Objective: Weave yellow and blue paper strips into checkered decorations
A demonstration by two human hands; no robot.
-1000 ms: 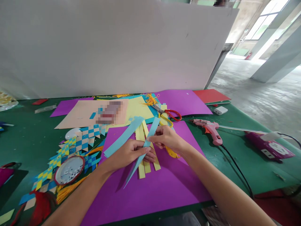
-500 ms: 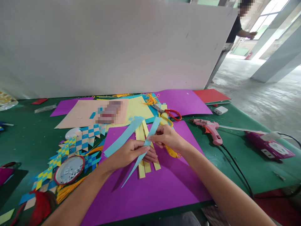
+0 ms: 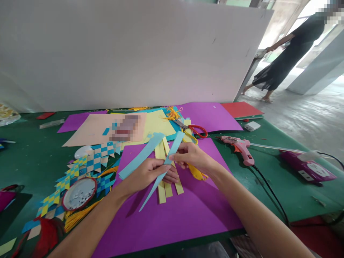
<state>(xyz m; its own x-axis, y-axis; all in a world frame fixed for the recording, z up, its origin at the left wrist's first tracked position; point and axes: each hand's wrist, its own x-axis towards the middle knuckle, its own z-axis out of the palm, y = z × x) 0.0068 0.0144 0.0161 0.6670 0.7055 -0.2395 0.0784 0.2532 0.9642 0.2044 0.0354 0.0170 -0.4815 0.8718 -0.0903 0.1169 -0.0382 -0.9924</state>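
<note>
A light blue paper strip [image 3: 176, 143] is pinched by both hands at its middle, slanting above the purple sheet [image 3: 199, 211]. My left hand [image 3: 154, 172] grips it between thumb and fingers. Close beside it, my right hand [image 3: 192, 156] holds the same strip with thumb and forefinger. Beneath the hands lie several pale yellow paper strips [image 3: 161, 193], side by side, partly covered by my fingers. More light blue strips [image 3: 142, 157] rest on the purple sheet to the left. Yellow-handled scissors [image 3: 197, 173] lie partly hidden behind my right hand.
Red-handled scissors [image 3: 199, 130] lie beyond my hands. A pink glue gun [image 3: 239, 145] and a purple power strip [image 3: 306, 166] with cords are at right. Woven paper fish [image 3: 99, 157] and a round dish of black bits [image 3: 80, 193] sit at left. A person [image 3: 292, 53] walks beyond the white board [image 3: 134, 53].
The blue strip has shifted very slightly in my hands, its lower end a little higher. The person in the background has moved rightward into fuller view.
</note>
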